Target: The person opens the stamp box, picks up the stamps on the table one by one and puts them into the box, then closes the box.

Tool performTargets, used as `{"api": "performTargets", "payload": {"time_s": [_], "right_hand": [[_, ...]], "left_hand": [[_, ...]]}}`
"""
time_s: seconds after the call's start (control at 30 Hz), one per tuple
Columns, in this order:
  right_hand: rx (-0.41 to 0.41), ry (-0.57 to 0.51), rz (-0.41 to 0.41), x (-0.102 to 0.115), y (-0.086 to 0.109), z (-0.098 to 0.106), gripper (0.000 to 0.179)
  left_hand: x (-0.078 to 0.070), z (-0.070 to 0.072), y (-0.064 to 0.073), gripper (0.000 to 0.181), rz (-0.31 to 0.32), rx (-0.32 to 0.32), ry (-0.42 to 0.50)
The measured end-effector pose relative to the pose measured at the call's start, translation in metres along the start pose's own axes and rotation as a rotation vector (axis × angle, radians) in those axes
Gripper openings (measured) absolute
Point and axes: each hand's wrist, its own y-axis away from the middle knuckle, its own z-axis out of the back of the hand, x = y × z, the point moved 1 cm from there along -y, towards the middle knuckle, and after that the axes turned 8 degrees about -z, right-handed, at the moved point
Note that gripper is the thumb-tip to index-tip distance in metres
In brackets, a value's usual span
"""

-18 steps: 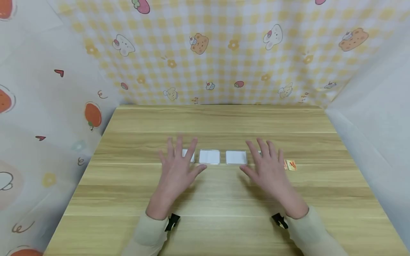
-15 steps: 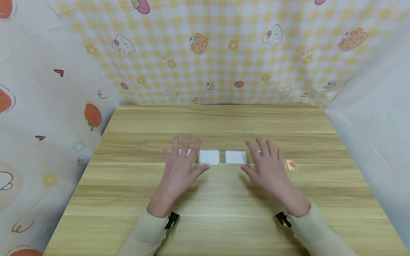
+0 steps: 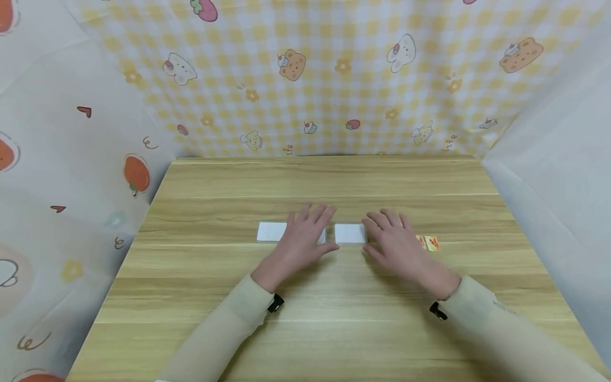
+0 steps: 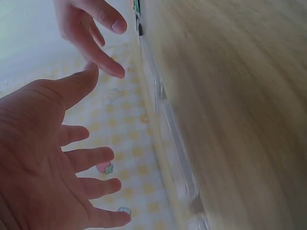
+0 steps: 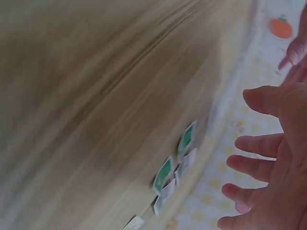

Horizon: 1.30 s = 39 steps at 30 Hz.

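Note:
My left hand hovers over the middle flat clear case, its fingers spread and nothing held. White shows inside that middle case, which the hand partly covers. To its left lies a similar case, and a third case sits between the two hands. My right hand is held above the table, fingers loosely spread, with nothing in it. Small orange-patterned cards lie just right of it. Below the right hand, the right wrist view shows small green pieces among white ones.
The wood-grain table carries the cases and cards in one row. A yellow checked cloth hangs behind its far edge. White cloth walls stand at the left and right sides.
My left hand has moved right, from over the left case to over the middle one. My right hand stays in nearly the same place, its fingers slightly more bent.

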Motion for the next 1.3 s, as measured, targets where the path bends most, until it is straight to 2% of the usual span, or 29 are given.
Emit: {"api": "performTargets", "payload": {"time_s": [0.23, 0.47, 0.73, 1.0, 1.3], "right_hand": [[0.056, 0.009, 0.071, -0.002, -0.012, -0.009, 0.06], [0.116, 0.013, 0.049, -0.001, -0.016, -0.016, 0.058], [0.153, -0.027, 0.018, 0.0, -0.023, -0.013, 0.061], [0.174, -0.049, 0.005, 0.001, -0.028, -0.014, 0.057], [0.196, -0.069, -0.005, 0.0, -0.033, -0.016, 0.052]], "left_hand": [[-0.001, -0.014, -0.02, 0.09, 0.011, 0.1, 0.014], [0.003, -0.023, -0.03, 0.086, 0.024, 0.157, 0.075], [0.01, -0.03, -0.038, 0.074, 0.008, 0.209, 0.063], [0.012, -0.033, -0.044, 0.06, -0.019, 0.208, 0.087], [0.014, -0.039, -0.046, 0.053, -0.018, 0.202, 0.105]]}}
